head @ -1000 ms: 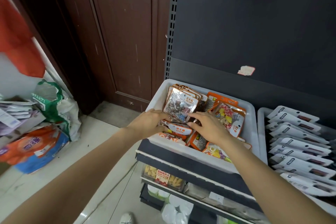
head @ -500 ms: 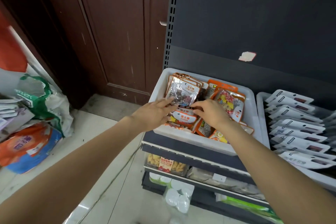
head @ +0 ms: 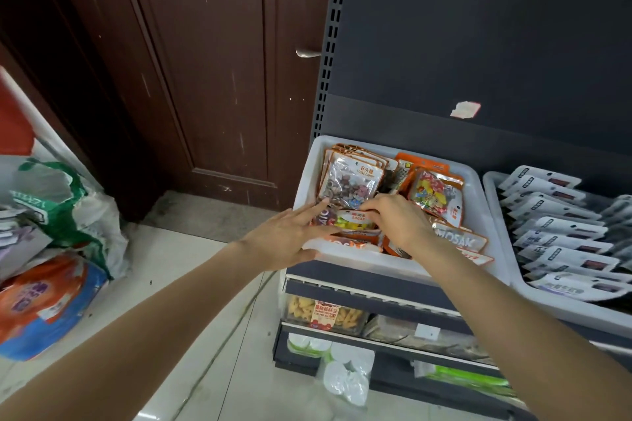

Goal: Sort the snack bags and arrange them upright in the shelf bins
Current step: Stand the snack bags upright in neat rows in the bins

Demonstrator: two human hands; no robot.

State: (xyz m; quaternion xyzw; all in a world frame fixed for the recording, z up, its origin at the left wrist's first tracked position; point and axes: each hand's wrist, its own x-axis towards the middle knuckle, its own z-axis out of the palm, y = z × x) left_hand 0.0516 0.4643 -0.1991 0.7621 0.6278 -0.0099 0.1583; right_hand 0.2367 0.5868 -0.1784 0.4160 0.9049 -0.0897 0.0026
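Only 1 view to go on, the head camera, looking down at a white shelf bin point(head: 477, 188) packed with orange-edged snack bags.

The left hand point(head: 287, 239) is laid mostly flat, fingers fairly straight and spread, fingertips resting on a dark bag at the bin's front-left corner while the thumb sits along the front rim. Nothing is really gripped there, it's more of a steadying press. The right hand point(head: 398, 220) is curled over the yellow candy bag point(head: 354, 220) in the middle, with fingers hooked on its top edge; how firm that hold is can't be told, since the fingertips are hidden behind the bag.

Behind it, a stack of stone candy bags point(head: 349, 181) is stood upright against the back-left wall, and a fruit-print bag point(head: 436, 198) is leaned on the right. A few bags are lying flat at the front point(head: 458, 243), so the sorting looks only partly done. A 2nd bin point(head: 496, 215) of white pouches sits just beside, to the right.

Risk-wise: if the yellow bag gets tugged up, the upright stack behind could probably be tipped forward, since only the left fingertips are bracing that side. The slick bags could also be slid flat again.
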